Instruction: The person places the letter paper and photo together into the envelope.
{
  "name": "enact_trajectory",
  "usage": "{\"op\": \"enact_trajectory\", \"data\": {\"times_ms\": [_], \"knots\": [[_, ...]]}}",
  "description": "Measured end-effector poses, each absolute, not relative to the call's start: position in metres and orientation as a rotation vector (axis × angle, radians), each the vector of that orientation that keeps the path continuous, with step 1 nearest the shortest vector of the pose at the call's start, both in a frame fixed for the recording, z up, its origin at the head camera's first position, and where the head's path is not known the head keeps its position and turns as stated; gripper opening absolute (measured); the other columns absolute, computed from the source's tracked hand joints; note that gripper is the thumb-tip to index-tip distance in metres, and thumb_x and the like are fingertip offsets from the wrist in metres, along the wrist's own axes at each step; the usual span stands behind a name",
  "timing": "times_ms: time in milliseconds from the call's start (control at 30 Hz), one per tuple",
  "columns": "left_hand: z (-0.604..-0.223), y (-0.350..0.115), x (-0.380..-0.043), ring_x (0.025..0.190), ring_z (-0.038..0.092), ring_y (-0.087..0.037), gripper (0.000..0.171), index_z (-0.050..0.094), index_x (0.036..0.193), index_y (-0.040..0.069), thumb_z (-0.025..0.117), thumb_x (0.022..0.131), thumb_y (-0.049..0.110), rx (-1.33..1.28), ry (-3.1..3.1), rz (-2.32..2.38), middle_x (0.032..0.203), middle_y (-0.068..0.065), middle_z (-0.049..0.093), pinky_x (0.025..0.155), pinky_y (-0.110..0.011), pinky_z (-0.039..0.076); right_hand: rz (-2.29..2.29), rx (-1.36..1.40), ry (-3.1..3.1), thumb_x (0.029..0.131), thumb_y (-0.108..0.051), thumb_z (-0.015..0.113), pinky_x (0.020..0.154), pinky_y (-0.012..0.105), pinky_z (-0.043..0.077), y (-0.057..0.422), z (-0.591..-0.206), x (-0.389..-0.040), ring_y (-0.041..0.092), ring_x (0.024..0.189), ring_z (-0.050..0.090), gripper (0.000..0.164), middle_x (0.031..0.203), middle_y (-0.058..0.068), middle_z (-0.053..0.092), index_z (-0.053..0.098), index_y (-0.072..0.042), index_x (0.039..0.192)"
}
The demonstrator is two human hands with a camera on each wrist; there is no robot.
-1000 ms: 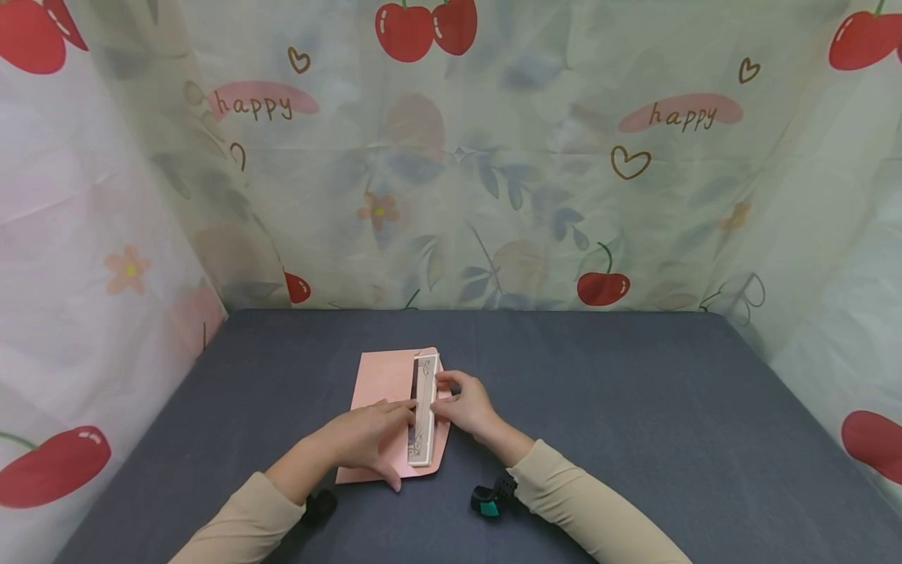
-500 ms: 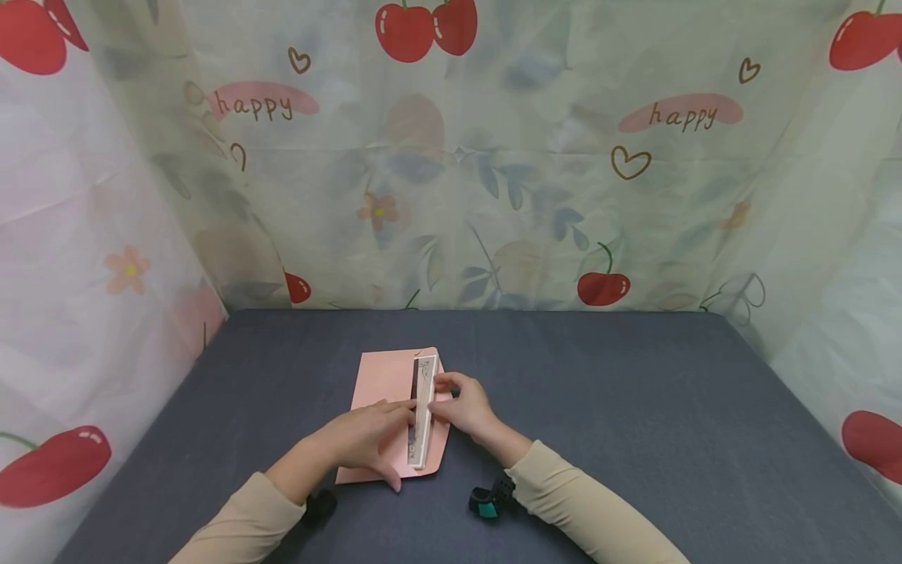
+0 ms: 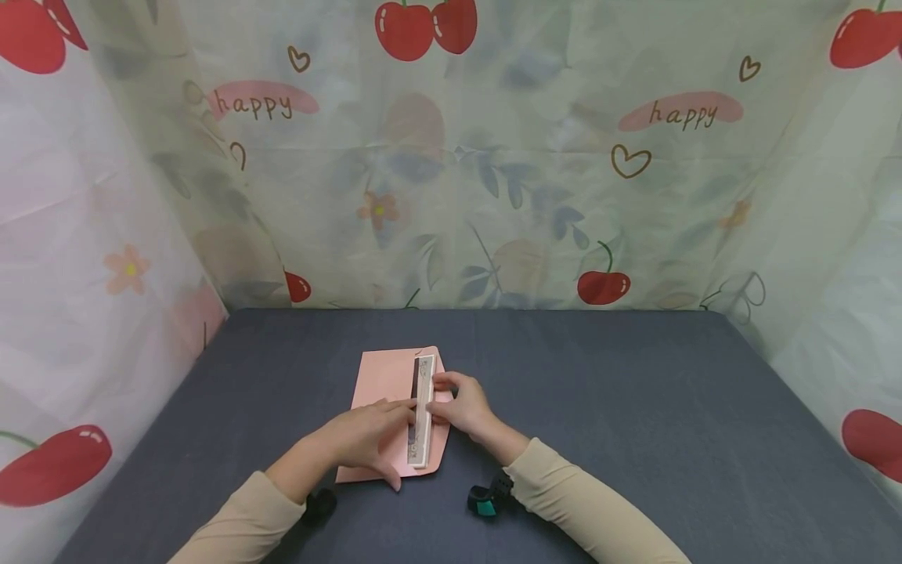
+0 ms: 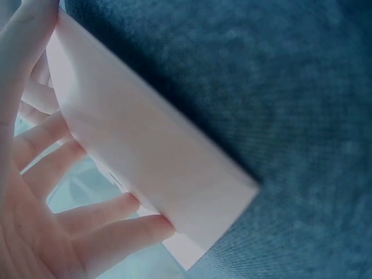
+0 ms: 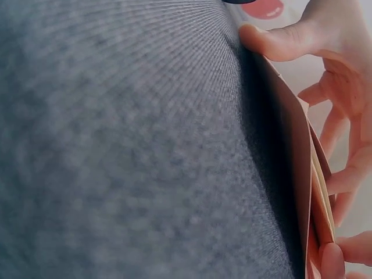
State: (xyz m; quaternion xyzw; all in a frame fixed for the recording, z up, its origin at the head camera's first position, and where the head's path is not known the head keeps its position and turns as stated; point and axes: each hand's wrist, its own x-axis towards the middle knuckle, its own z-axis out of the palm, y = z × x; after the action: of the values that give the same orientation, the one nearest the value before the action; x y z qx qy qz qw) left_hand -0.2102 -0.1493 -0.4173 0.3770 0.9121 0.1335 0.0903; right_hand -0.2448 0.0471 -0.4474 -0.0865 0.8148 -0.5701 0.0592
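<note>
A pink envelope (image 3: 386, 376) lies on the dark table with its flap to the right. From its opening shows a strip of a white-bordered card (image 3: 426, 376) with ornate corner print; the rest of the card is hidden inside. My left hand (image 3: 369, 435) rests over the envelope, thumb at the near edge and fingertips by the opening. In the left wrist view, its fingers (image 4: 116, 238) touch the envelope without curling round it. On the other side, my right hand (image 3: 468, 403) pinches the card's outer edge. The right wrist view catches its fingertips (image 5: 354, 250) at the card's edge.
A dark cloth covers the table (image 3: 599, 392). A black strap device with a green patch (image 3: 485, 503) sits below the right wrist, and a dark rounded object (image 3: 320, 507) is by the left wrist. Printed curtains (image 3: 458, 196) stand behind and at both sides.
The card has slid slightly left into the envelope, so a narrower strip of it shows. My right hand has shifted a little left with it; the left hand stays put.
</note>
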Motion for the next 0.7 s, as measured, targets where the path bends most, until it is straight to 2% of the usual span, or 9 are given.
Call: {"op": "enact_trajectory", "data": {"times_ms": [200, 367, 700], "knots": [[-0.4176, -0.1495, -0.2101, 0.126, 0.050, -0.028, 0.079, 0.052, 0.121, 0.016, 0.081, 0.058, 0.055, 1.131, 2.722, 0.390, 0.145, -0.008, 0.043, 0.100, -0.043, 0.045, -1.714, -0.245, 2.480, 0.075, 0.001, 0.071, 0.060, 0.023, 0.057, 0.0459, -0.4465, -0.2463, 0.015, 0.082, 0.063, 0.048, 0.113, 0.020, 0.062, 0.057, 0.003, 0.121], [-0.4171, -0.1503, -0.2092, 0.126, 0.049, -0.028, 0.079, 0.052, 0.120, 0.016, 0.081, 0.058, 0.054, 1.135, 2.731, 0.385, 0.145, -0.008, 0.042, 0.099, -0.043, 0.045, -1.727, -0.235, 2.458, 0.075, 0.003, 0.069, 0.060, 0.024, 0.057, 0.0440, -0.4453, -0.2463, 0.014, 0.079, 0.063, 0.048, 0.113, 0.021, 0.062, 0.057, 0.004, 0.121], [-0.4182, -0.1505, -0.2093, 0.122, 0.051, -0.022, 0.080, 0.052, 0.121, 0.016, 0.081, 0.058, 0.055, 1.136, 2.730, 0.385, 0.145, -0.007, 0.043, 0.097, -0.039, 0.047, -1.738, -0.242, 2.428, 0.076, 0.004, 0.067, 0.059, 0.023, 0.056, 0.0409, -0.4442, -0.2455, 0.015, 0.084, 0.062, 0.045, 0.117, 0.022, 0.062, 0.057, 0.005, 0.120]]}}
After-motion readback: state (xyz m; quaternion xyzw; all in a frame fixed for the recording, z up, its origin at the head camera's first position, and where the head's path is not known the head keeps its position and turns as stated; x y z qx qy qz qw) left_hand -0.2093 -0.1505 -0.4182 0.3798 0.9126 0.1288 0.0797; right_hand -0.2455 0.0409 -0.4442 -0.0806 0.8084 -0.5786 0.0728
